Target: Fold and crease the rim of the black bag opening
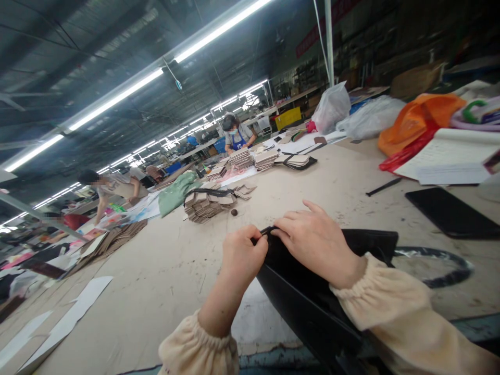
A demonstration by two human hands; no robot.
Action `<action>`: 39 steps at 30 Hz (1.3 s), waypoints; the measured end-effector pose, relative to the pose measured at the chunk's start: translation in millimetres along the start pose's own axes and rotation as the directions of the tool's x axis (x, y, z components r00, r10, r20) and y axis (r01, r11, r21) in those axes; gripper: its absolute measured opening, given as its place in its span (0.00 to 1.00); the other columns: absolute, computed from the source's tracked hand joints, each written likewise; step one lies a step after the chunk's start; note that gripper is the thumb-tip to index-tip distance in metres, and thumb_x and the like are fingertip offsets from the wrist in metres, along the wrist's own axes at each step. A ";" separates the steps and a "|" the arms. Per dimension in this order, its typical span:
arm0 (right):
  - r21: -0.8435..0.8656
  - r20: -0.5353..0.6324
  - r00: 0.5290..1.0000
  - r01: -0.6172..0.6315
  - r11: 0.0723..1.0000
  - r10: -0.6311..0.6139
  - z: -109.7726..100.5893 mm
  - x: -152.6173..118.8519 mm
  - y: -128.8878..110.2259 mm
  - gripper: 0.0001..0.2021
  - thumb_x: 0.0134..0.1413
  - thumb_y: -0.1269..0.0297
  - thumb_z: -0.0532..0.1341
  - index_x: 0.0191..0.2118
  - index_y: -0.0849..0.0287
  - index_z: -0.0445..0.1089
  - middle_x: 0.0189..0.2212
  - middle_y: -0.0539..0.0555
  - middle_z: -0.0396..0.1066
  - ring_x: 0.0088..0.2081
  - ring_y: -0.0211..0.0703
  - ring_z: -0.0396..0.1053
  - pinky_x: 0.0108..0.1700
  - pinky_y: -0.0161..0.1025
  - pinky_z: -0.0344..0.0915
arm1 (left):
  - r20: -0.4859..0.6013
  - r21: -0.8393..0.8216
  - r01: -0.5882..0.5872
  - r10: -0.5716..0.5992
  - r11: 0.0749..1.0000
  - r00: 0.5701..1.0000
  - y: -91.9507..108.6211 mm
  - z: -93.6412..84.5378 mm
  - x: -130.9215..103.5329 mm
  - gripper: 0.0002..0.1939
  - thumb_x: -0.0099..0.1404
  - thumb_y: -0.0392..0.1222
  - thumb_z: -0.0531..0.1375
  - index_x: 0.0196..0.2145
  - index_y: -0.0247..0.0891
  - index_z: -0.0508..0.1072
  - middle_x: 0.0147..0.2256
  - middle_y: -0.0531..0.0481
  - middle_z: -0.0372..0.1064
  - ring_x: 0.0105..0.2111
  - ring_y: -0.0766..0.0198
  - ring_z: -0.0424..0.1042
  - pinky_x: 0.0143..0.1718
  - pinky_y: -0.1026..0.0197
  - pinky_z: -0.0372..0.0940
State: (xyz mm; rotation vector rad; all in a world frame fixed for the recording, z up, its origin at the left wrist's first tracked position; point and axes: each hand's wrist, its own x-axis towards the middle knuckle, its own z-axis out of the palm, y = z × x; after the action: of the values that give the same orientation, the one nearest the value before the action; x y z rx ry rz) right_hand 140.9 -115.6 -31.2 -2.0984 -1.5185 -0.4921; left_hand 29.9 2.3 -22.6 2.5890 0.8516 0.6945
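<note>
My left hand and right hand pinch the near black bag's top edge, its length running rightward across the bench.

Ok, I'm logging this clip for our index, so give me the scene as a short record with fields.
left hand: left hand pinching the top edge of the black bag
right hand: right hand resting on the same edge
surface: long worktable
nearby: cardboard stack, black flat sheet
others: person working farther along

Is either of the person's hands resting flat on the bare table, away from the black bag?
No: the left hand and the right hand both grip the top edge of the black bag.
</note>
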 end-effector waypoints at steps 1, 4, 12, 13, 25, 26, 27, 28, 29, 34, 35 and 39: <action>0.003 -0.001 1.000 0.000 1.000 0.000 0.0 -0.1 -1.3 0.10 0.60 0.65 0.54 0.32 0.57 0.71 0.31 0.51 0.72 0.36 0.43 0.68 0.58 0.50 0.44 | -0.002 -0.007 -0.004 0.004 1.000 1.000 -0.2 0.0 -0.4 0.08 0.53 0.39 0.58 0.18 0.37 0.69 0.17 0.57 0.62 0.20 0.71 0.60 0.24 0.66 0.51; 0.025 0.003 1.000 -0.014 1.000 0.014 0.1 -0.2 -5.3 0.10 0.59 0.67 0.54 0.31 0.57 0.70 0.30 0.51 0.72 0.36 0.43 0.68 0.59 0.50 0.44 | 0.002 -0.029 -0.007 0.007 1.000 1.000 -0.1 -0.6 -1.8 0.09 0.53 0.39 0.58 0.18 0.37 0.69 0.17 0.57 0.62 0.20 0.71 0.60 0.24 0.67 0.51; 0.071 0.000 0.998 -0.063 0.995 0.063 0.9 0.4 -10.8 0.11 0.58 0.69 0.52 0.30 0.58 0.71 0.31 0.52 0.73 0.36 0.42 0.69 0.57 0.46 0.48 | 0.007 -0.035 -0.012 0.012 0.999 1.000 1.3 -1.5 -1.8 0.09 0.53 0.39 0.57 0.18 0.37 0.70 0.17 0.56 0.63 0.20 0.71 0.60 0.25 0.66 0.52; 0.077 0.001 0.998 -0.062 0.995 0.062 0.4 0.5 -10.1 0.11 0.58 0.69 0.52 0.30 0.57 0.71 0.32 0.52 0.73 0.37 0.42 0.69 0.58 0.46 0.48 | 0.007 -0.036 -0.010 0.010 0.999 1.000 1.4 -1.5 -2.0 0.09 0.53 0.39 0.57 0.18 0.37 0.69 0.17 0.56 0.63 0.20 0.71 0.60 0.25 0.66 0.52; 0.141 0.014 1.000 -0.018 0.990 0.016 -3.1 1.0 -5.7 0.12 0.60 0.65 0.52 0.36 0.54 0.74 0.34 0.51 0.75 0.40 0.41 0.70 0.58 0.47 0.47 | 0.009 -0.040 -0.012 0.012 0.999 1.000 0.7 -1.2 -4.6 0.09 0.54 0.40 0.57 0.19 0.37 0.69 0.18 0.57 0.64 0.21 0.71 0.61 0.26 0.66 0.52; 0.134 0.009 1.000 -0.025 0.991 0.024 -2.1 1.2 -6.6 0.12 0.60 0.66 0.52 0.36 0.54 0.74 0.34 0.51 0.75 0.39 0.41 0.70 0.58 0.47 0.47 | 0.007 -0.042 -0.014 0.015 0.999 1.000 0.5 -1.0 -4.9 0.09 0.54 0.40 0.57 0.19 0.37 0.69 0.18 0.57 0.64 0.21 0.71 0.61 0.26 0.66 0.52; 0.128 0.004 1.000 -0.029 0.991 0.029 -1.2 1.4 -7.4 0.12 0.60 0.66 0.53 0.36 0.54 0.74 0.33 0.51 0.75 0.39 0.41 0.70 0.58 0.47 0.47 | 0.006 -0.044 -0.014 0.014 0.999 1.000 0.3 -0.8 -5.0 0.09 0.54 0.40 0.57 0.19 0.37 0.69 0.18 0.57 0.64 0.21 0.71 0.61 0.26 0.66 0.53; 0.124 -0.001 0.999 -0.032 0.992 0.032 -0.7 1.6 -8.1 0.11 0.60 0.66 0.53 0.36 0.55 0.74 0.33 0.51 0.75 0.38 0.41 0.70 0.58 0.47 0.47 | 0.007 -0.045 -0.012 0.012 0.999 1.000 0.1 -0.6 -5.1 0.09 0.54 0.40 0.57 0.19 0.37 0.69 0.18 0.57 0.64 0.21 0.71 0.61 0.26 0.66 0.53; 0.121 -0.005 0.999 -0.034 0.992 0.034 -0.5 1.8 -8.5 0.11 0.59 0.66 0.53 0.35 0.55 0.74 0.33 0.52 0.75 0.38 0.41 0.70 0.58 0.47 0.47 | 0.007 -0.046 -0.009 0.009 0.999 1.000 -0.1 -0.5 -4.9 0.08 0.54 0.39 0.57 0.19 0.38 0.69 0.18 0.57 0.65 0.21 0.71 0.61 0.26 0.66 0.53; 0.136 0.010 1.000 -0.029 0.990 0.028 -2.8 1.5 -6.9 0.12 0.58 0.67 0.53 0.36 0.55 0.74 0.34 0.51 0.75 0.39 0.41 0.70 0.58 0.46 0.48 | 0.011 -0.043 -0.004 0.004 0.999 1.000 0.0 -0.8 -3.4 0.08 0.54 0.40 0.57 0.19 0.37 0.70 0.18 0.56 0.65 0.22 0.70 0.62 0.26 0.66 0.53; 0.142 0.017 1.000 -0.027 0.990 0.024 -3.1 1.2 -6.0 0.11 0.58 0.68 0.53 0.36 0.55 0.74 0.34 0.51 0.75 0.40 0.41 0.70 0.58 0.46 0.48 | 0.012 -0.042 0.000 0.000 0.999 1.000 0.3 -1.2 -3.4 0.08 0.54 0.40 0.57 0.19 0.37 0.70 0.18 0.56 0.65 0.22 0.70 0.62 0.26 0.66 0.53; 0.171 0.024 1.000 -0.022 0.985 0.018 -2.0 -0.1 -1.7 0.12 0.54 0.68 0.55 0.42 0.54 0.73 0.37 0.51 0.75 0.41 0.42 0.69 0.59 0.47 0.48 | 0.014 -0.040 0.018 -0.018 0.999 1.000 1.5 -2.4 -4.3 0.09 0.53 0.40 0.57 0.18 0.37 0.69 0.18 0.56 0.63 0.21 0.70 0.61 0.25 0.66 0.52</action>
State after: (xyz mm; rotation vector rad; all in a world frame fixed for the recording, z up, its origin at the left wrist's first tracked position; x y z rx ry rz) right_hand 139.3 -116.5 -29.2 -1.9906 -1.4953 -0.3199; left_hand 26.3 -1.2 -21.4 2.5444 0.8472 0.6809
